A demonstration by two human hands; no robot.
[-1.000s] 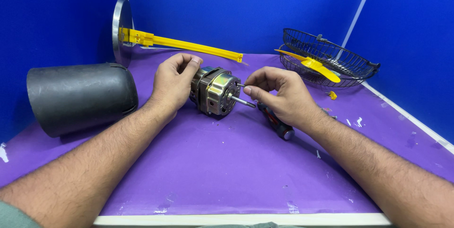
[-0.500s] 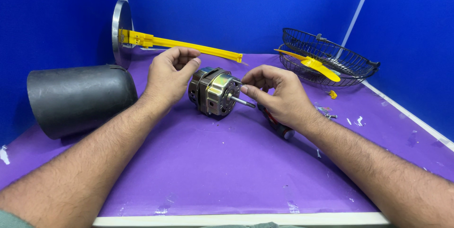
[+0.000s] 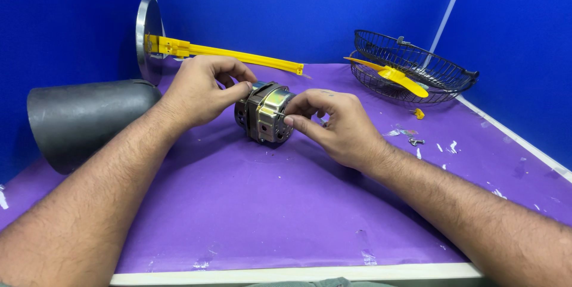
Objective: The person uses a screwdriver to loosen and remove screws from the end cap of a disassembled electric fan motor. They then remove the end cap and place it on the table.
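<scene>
A small electric motor [image 3: 268,114] with a brass-coloured metal frame lies on its side on the purple table [image 3: 250,203]. My left hand [image 3: 199,90] grips it from the left and over the top, thumb and fingers curled around its back end. My right hand [image 3: 336,123] comes in from the right, its fingertips pinched against the motor's front face, where the shaft is hidden. No screwdriver shows in this view; whether one lies under my right palm I cannot tell.
A dark grey cylinder [image 3: 83,117] lies at the left. At the back, a round metal disc [image 3: 146,37] carries a long yellow bar [image 3: 226,55]. A black wire fan guard [image 3: 417,66] holds a yellow blade [image 3: 393,75] at the right, with small screws [image 3: 415,141] nearby.
My right hand, which held a screwdriver at the motor's front, has moved in, and its fingers now pinch the motor's face. The screwdriver is no longer visible. My left hand stayed on the motor.
</scene>
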